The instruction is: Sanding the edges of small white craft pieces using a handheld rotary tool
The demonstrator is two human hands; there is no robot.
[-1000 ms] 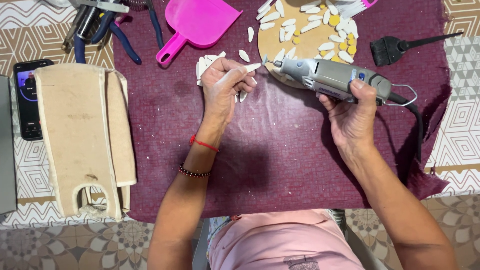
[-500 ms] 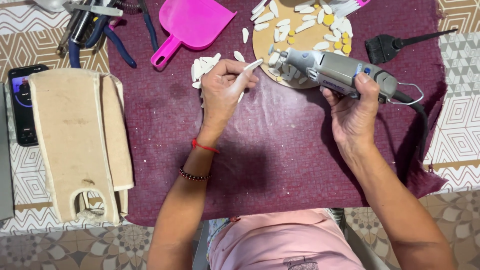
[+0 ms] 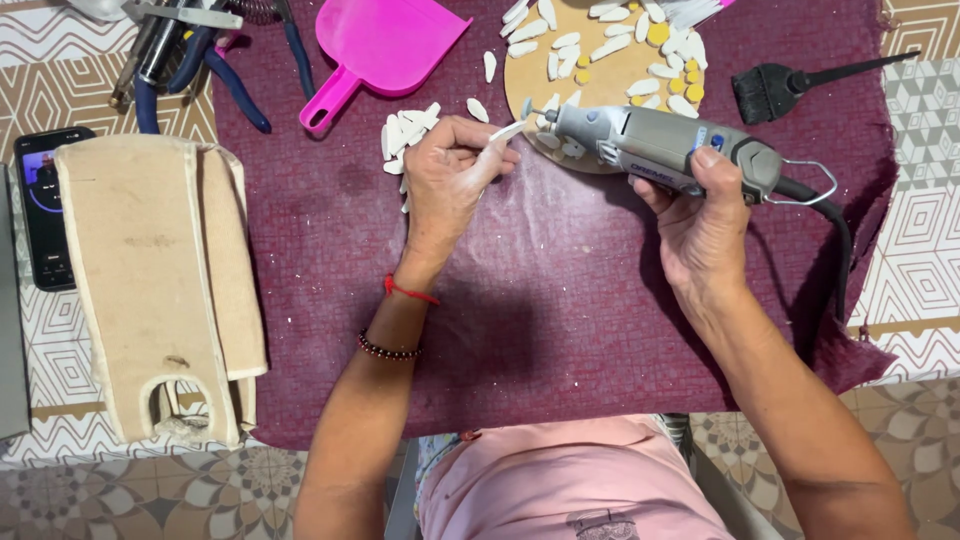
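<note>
My left hand [image 3: 450,180] pinches a small white petal-shaped piece [image 3: 508,131] and holds it up to the tip of a grey rotary tool [image 3: 655,148]. My right hand [image 3: 705,215] grips that tool by its rear body, its black cord running off to the right. The tool's bit touches or nearly touches the white piece. Under my left hand lies a pile of similar white pieces [image 3: 405,135] on the maroon cloth [image 3: 540,310]. Behind the tool sits a round wooden disc [image 3: 610,62] covered with white and yellow pieces.
A pink dustpan [image 3: 385,45] lies at the top centre, pliers and tools [image 3: 190,55] at the top left, a black brush [image 3: 775,90] at the top right. A beige wooden house-shaped form [image 3: 150,280] and a phone [image 3: 45,205] lie on the left.
Both hands and the rotary tool stay together while the view shifts slightly; the tool's tip has come closer to the white piece held in my left hand.
</note>
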